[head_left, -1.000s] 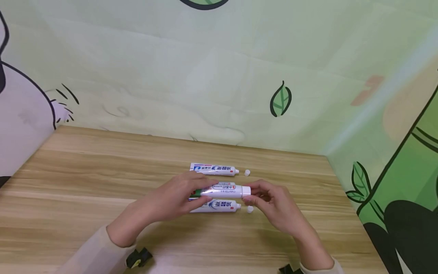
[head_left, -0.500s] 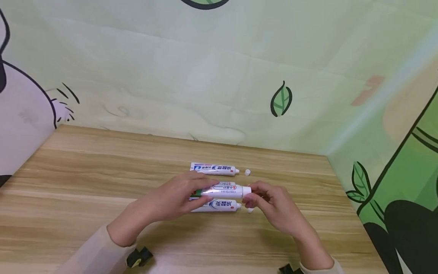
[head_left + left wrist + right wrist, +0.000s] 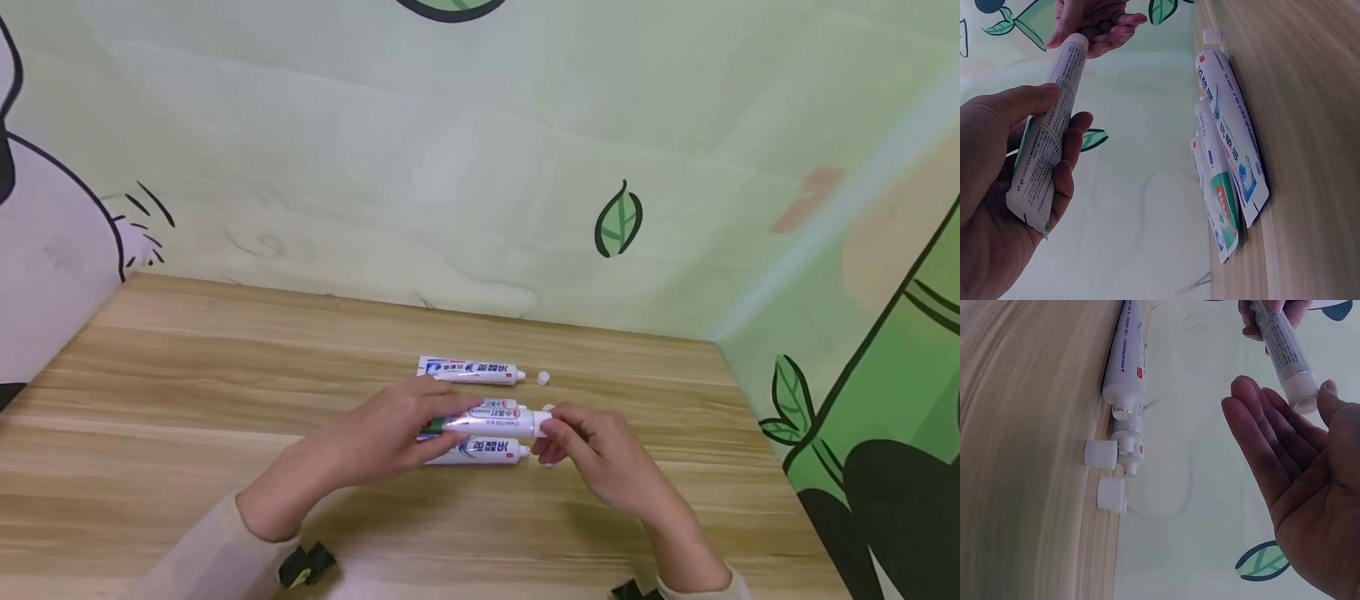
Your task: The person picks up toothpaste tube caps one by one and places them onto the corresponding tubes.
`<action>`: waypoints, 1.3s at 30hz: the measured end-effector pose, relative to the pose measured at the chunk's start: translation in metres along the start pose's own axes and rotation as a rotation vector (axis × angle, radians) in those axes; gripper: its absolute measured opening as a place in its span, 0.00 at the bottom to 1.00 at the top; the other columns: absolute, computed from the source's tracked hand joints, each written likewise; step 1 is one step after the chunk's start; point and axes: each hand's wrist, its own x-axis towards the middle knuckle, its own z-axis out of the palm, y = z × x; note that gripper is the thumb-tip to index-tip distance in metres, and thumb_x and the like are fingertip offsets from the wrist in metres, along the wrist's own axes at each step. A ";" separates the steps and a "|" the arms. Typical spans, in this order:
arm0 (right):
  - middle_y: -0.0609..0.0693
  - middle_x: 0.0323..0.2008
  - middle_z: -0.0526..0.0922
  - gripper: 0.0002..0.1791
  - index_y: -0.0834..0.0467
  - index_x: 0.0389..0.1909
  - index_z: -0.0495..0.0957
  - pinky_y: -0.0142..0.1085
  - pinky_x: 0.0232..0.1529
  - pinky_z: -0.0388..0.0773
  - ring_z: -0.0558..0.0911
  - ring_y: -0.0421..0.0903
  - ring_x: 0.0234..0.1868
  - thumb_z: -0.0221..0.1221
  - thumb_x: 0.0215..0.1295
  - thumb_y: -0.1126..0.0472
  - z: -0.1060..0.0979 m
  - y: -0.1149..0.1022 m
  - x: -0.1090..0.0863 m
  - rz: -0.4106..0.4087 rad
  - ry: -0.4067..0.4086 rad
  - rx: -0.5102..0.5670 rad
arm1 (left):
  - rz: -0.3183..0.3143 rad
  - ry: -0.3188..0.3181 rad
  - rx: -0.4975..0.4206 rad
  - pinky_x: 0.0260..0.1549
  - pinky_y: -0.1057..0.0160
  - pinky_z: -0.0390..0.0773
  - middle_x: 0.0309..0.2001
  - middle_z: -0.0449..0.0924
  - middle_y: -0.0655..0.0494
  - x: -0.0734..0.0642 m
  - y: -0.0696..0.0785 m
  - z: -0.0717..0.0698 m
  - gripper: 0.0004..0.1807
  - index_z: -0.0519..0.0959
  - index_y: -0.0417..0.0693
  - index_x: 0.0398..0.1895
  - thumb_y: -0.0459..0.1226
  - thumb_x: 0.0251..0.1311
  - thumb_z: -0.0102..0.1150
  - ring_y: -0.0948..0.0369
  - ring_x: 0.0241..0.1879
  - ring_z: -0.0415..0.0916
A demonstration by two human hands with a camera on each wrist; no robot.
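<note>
My left hand (image 3: 382, 429) holds a white-and-green toothpaste tube (image 3: 487, 423) level above the table, thumb on one side and fingers curled round the other. At its right end, my right hand (image 3: 611, 454) has thumb and index finger at the white cap (image 3: 542, 423), which is on the tube. In the right wrist view the thumb touches the cap (image 3: 1300, 394), while other fingers are spread. Below lie uncapped tubes: a blue-and-white one (image 3: 480, 451) nearer me, another blue-and-white one (image 3: 472, 371) farther off, and a green-and-white one (image 3: 1219, 181) between them, mostly hidden in the head view.
Loose white caps lie by the tube mouths: one at the far tube (image 3: 543, 378), one at the near tube (image 3: 1100, 454), and another beside it (image 3: 1110, 493). The wooden table (image 3: 225, 350) meets a printed cloth backdrop (image 3: 337, 167) behind and at the sides.
The right thumb and fingers have shifted on the cap, with the thumb now over its front. The held tube has moved very slightly right; the tubes on the table lie unchanged.
</note>
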 end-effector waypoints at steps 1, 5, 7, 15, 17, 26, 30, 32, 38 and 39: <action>0.58 0.33 0.87 0.16 0.64 0.39 0.82 0.38 0.40 0.88 0.89 0.49 0.34 0.50 0.82 0.60 0.000 0.000 0.000 0.001 0.001 -0.003 | 0.001 -0.001 -0.001 0.53 0.54 0.82 0.56 0.85 0.53 0.000 0.000 0.000 0.22 0.80 0.45 0.66 0.41 0.72 0.63 0.60 0.51 0.80; 0.57 0.31 0.87 0.16 0.62 0.38 0.82 0.38 0.38 0.88 0.88 0.49 0.33 0.49 0.82 0.60 0.000 0.001 0.000 0.000 0.004 -0.009 | 0.000 -0.004 -0.001 0.53 0.55 0.83 0.56 0.85 0.53 0.001 0.000 0.000 0.22 0.80 0.45 0.65 0.42 0.72 0.63 0.60 0.51 0.80; 0.57 0.31 0.87 0.16 0.61 0.38 0.82 0.39 0.38 0.88 0.88 0.49 0.32 0.49 0.82 0.60 0.000 0.001 0.001 -0.003 0.004 -0.007 | 0.000 -0.004 0.000 0.53 0.54 0.83 0.56 0.85 0.53 0.001 0.000 0.000 0.22 0.80 0.45 0.65 0.42 0.72 0.63 0.59 0.51 0.80; 0.55 0.33 0.87 0.14 0.62 0.46 0.82 0.40 0.40 0.87 0.88 0.49 0.34 0.51 0.82 0.58 -0.001 0.000 0.001 0.042 0.027 -0.026 | -0.022 -0.002 -0.007 0.56 0.52 0.82 0.57 0.85 0.52 0.001 0.001 -0.003 0.23 0.79 0.45 0.66 0.42 0.72 0.62 0.57 0.55 0.81; 0.53 0.34 0.87 0.11 0.59 0.51 0.80 0.39 0.39 0.87 0.88 0.47 0.33 0.54 0.80 0.58 -0.001 0.000 0.001 0.049 0.039 -0.044 | -0.017 0.001 -0.005 0.57 0.51 0.81 0.57 0.85 0.51 0.001 0.001 -0.004 0.23 0.80 0.45 0.66 0.42 0.72 0.62 0.56 0.56 0.81; 0.46 0.36 0.87 0.18 0.53 0.57 0.75 0.35 0.36 0.86 0.87 0.40 0.34 0.66 0.70 0.59 -0.001 -0.004 -0.001 -0.011 0.040 -0.065 | -0.037 -0.032 -0.032 0.57 0.51 0.82 0.58 0.85 0.52 0.002 0.001 -0.004 0.23 0.79 0.45 0.67 0.42 0.72 0.62 0.57 0.56 0.81; 0.44 0.38 0.87 0.17 0.51 0.55 0.77 0.35 0.38 0.86 0.86 0.38 0.35 0.68 0.68 0.59 -0.001 -0.005 -0.001 -0.055 0.059 -0.104 | -0.037 -0.034 -0.036 0.57 0.51 0.81 0.59 0.85 0.52 0.001 0.001 -0.003 0.23 0.78 0.45 0.67 0.42 0.72 0.62 0.57 0.56 0.81; 0.44 0.39 0.87 0.17 0.51 0.54 0.78 0.35 0.39 0.86 0.85 0.37 0.36 0.69 0.66 0.59 0.000 -0.005 -0.001 -0.079 0.081 -0.126 | -0.035 -0.034 -0.038 0.57 0.51 0.82 0.59 0.85 0.51 0.001 0.001 -0.003 0.23 0.79 0.45 0.67 0.41 0.72 0.62 0.57 0.56 0.81; 0.45 0.40 0.88 0.19 0.53 0.52 0.80 0.35 0.41 0.87 0.86 0.37 0.38 0.72 0.62 0.63 0.002 -0.005 -0.001 -0.129 0.149 -0.165 | -0.017 -0.033 -0.035 0.55 0.52 0.82 0.59 0.85 0.52 0.002 0.001 -0.002 0.23 0.79 0.44 0.67 0.41 0.73 0.62 0.58 0.55 0.81; 0.46 0.41 0.88 0.19 0.53 0.52 0.80 0.35 0.41 0.87 0.87 0.37 0.38 0.72 0.61 0.63 0.002 -0.005 -0.001 -0.135 0.156 -0.165 | -0.015 -0.032 -0.034 0.55 0.52 0.82 0.58 0.85 0.52 0.002 0.000 -0.002 0.23 0.79 0.44 0.67 0.41 0.73 0.62 0.59 0.55 0.81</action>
